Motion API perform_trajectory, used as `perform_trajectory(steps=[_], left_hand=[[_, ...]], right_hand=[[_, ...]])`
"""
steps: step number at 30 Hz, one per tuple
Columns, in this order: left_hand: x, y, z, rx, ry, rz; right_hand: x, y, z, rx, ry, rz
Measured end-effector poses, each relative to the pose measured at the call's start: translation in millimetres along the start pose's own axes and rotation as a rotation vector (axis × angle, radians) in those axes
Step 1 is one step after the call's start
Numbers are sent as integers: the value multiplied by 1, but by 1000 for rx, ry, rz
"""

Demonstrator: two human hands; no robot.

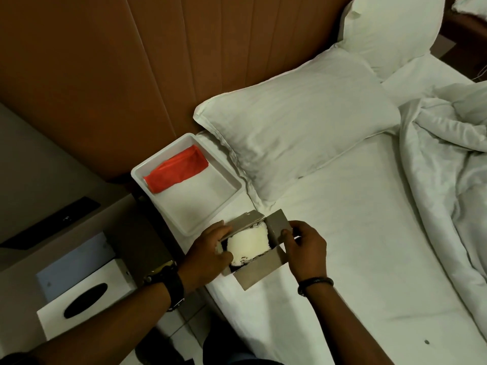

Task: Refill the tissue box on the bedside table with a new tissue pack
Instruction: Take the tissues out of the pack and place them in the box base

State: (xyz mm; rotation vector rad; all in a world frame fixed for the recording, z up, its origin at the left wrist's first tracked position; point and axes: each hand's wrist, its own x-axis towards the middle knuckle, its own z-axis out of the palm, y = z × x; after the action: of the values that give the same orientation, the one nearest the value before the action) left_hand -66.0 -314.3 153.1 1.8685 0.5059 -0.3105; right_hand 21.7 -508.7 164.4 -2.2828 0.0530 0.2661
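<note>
Left hand (213, 248) grips soft white tissues (247, 245); right hand (303, 246) pinches the cardboard box (259, 275) flap (stiff, grey).

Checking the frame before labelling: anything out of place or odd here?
Yes. The tissue box is open on the bed, not the bedside table, with both hands on it and the tissues exposed. Its white cover lies apart on the table. A red wrapper lies crumpled in the white tray. The duvet is rumpled.
</note>
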Motion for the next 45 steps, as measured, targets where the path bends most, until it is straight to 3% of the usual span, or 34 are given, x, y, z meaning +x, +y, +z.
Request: perform_trajectory(steps=[5, 8, 10, 13, 15, 18, 21, 25, 30, 35, 41, 45], left_hand=[[-8, -12, 1, -26, -1, 38], [-11, -18, 4, -44, -9, 47], [-11, -20, 6, -77, -14, 45], [-6, -15, 6, -179, -15, 43], [-2, -9, 7, -187, -9, 66], [2, -2, 11, -52, 24, 127], [1, 4, 18, 187, 124, 280], [-3, 2, 23, 303, 188, 352], [-12, -12, 30, 326, 104, 215], [-15, -19, 31, 320, 93, 186], [-15, -22, 35, 278, 167, 240], [-13, -21, 38, 269, 140, 233]], right_hand=[[-6, -2, 1, -331, 55, -131], [-10, -14, -6, -452, 75, -464], [-13, -26, -8, -449, -20, -757], [-16, -37, -5, -629, -234, -930], [-16, -42, -5, -858, -387, -887], [-10, -42, -5, -956, -512, -730], [-5, -40, -8, -909, -384, -643], [3, -38, -15, -819, -303, -562], [13, -33, -22, -733, -338, -446], [5, -25, -22, -466, -505, -270], [-5, -27, -18, -659, -410, -712], [3, -35, -11, -784, -608, -844]])
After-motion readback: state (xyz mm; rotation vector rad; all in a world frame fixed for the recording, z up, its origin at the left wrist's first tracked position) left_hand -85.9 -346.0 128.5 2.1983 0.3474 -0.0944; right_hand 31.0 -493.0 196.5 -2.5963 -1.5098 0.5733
